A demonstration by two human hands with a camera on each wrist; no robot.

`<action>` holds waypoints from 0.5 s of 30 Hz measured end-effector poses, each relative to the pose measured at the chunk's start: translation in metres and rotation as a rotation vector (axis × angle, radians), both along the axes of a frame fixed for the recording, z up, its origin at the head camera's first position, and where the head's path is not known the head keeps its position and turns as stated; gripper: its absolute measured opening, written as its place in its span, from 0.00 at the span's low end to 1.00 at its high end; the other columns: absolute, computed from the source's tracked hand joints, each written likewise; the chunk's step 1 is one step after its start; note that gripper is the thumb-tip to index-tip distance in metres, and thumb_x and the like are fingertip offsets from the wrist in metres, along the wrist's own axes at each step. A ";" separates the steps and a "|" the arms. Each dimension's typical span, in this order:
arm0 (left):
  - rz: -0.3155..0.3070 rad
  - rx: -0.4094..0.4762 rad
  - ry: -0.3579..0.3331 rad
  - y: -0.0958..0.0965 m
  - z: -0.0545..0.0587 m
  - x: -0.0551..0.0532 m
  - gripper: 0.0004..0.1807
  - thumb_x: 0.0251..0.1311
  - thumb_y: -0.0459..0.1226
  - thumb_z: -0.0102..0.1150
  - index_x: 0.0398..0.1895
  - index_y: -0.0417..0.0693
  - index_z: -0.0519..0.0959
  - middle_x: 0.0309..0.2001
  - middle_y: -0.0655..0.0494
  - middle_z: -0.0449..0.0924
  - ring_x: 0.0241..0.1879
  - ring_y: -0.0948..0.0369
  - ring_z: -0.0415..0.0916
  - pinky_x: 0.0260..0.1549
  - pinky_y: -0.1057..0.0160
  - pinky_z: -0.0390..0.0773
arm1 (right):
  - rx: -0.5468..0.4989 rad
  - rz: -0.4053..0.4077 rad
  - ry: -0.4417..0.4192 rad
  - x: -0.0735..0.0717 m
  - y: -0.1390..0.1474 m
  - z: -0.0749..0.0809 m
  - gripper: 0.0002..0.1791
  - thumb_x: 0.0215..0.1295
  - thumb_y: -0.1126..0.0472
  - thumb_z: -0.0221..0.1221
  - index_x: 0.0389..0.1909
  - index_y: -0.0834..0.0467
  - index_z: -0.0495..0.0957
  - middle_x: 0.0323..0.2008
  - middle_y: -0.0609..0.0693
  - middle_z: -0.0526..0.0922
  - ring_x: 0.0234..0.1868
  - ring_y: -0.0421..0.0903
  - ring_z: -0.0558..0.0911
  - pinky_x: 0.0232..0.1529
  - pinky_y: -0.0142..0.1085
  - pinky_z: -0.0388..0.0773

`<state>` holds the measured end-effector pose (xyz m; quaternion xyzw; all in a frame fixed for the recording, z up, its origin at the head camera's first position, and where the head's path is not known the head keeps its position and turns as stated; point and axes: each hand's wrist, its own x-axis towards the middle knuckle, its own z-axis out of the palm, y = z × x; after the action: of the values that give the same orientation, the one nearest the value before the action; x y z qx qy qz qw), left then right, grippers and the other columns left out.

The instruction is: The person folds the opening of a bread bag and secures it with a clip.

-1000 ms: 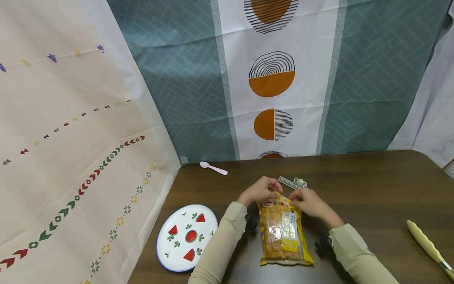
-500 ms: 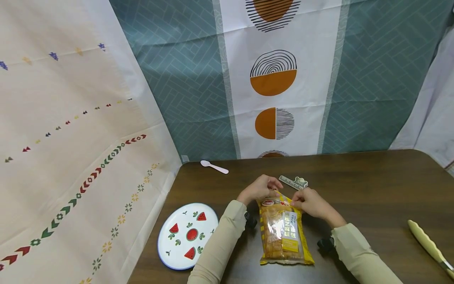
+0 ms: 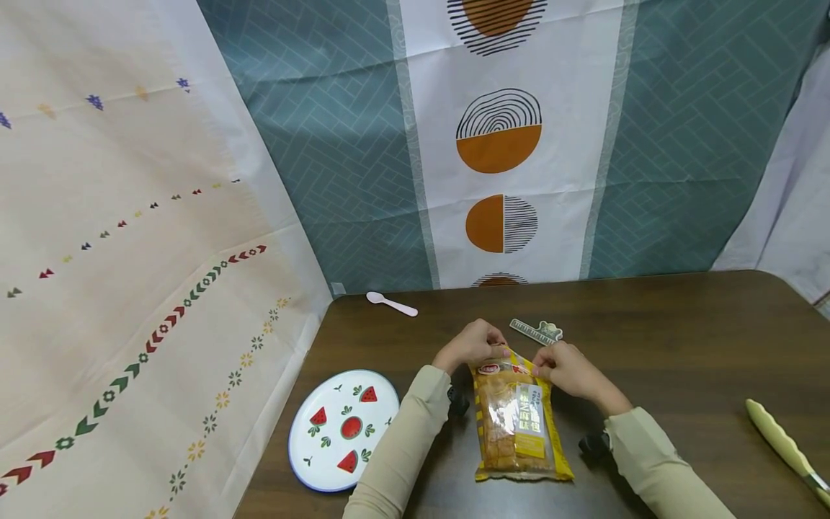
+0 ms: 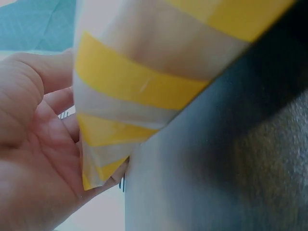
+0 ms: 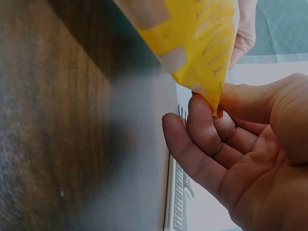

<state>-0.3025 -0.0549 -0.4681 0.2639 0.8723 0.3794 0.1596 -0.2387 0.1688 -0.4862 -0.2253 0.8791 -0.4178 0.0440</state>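
Note:
A yellow and clear plastic bag of bread (image 3: 506, 425) lies on the dark wooden table, its printed front facing up. At its far end my left hand (image 3: 472, 343) grips the top edge near the left corner. The right hand (image 3: 572, 369) pinches the top right corner; in the right wrist view, thumb and finger meet on the bag's yellow tip (image 5: 207, 72). In the left wrist view the striped side of the bag (image 4: 139, 86) hides most of the left fingertips. Just beyond the hands lies a bag clip (image 3: 537, 333) with a ruler-like bar.
A white oval plate (image 3: 324, 454) with watermelon prints stands left of the left forearm. A pink spoon (image 3: 392, 304) lies near the table's back edge. On the far right is a knife with a pale yellow handle (image 3: 778, 438). Patterned cloths (image 3: 350, 144) hang behind and on the left.
Both hands keep their hold on the bag's top edge, with the right hand shifting very slightly to the right. The bag stays in place.

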 end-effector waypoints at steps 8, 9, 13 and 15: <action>0.017 0.014 -0.024 -0.002 -0.003 0.001 0.07 0.68 0.35 0.64 0.33 0.41 0.86 0.28 0.59 0.82 0.27 0.65 0.73 0.28 0.69 0.75 | 0.005 -0.024 -0.030 0.002 -0.002 0.001 0.08 0.66 0.73 0.60 0.29 0.60 0.84 0.23 0.45 0.80 0.24 0.43 0.72 0.25 0.36 0.70; 0.014 0.015 -0.020 -0.003 -0.003 0.001 0.07 0.68 0.34 0.63 0.33 0.41 0.86 0.28 0.59 0.82 0.28 0.65 0.73 0.29 0.69 0.75 | 0.005 -0.028 -0.029 0.002 -0.003 0.001 0.08 0.66 0.73 0.60 0.29 0.60 0.85 0.23 0.45 0.80 0.24 0.43 0.72 0.25 0.36 0.70; -0.007 0.021 -0.005 -0.002 -0.003 0.001 0.07 0.68 0.34 0.63 0.33 0.41 0.86 0.28 0.59 0.83 0.28 0.65 0.73 0.29 0.69 0.75 | 0.019 -0.036 -0.011 0.003 -0.003 0.001 0.08 0.66 0.72 0.61 0.29 0.60 0.84 0.22 0.44 0.79 0.23 0.42 0.72 0.25 0.35 0.70; -0.017 0.019 0.003 -0.001 -0.003 0.001 0.07 0.68 0.34 0.63 0.33 0.41 0.86 0.28 0.60 0.82 0.28 0.66 0.73 0.28 0.69 0.75 | 0.027 -0.045 -0.013 0.003 -0.003 0.001 0.08 0.65 0.72 0.62 0.28 0.60 0.84 0.22 0.44 0.79 0.22 0.42 0.72 0.24 0.35 0.70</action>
<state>-0.3019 -0.0562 -0.4711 0.2733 0.8667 0.3859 0.1591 -0.2353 0.1655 -0.4850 -0.2020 0.8892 -0.4081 0.0432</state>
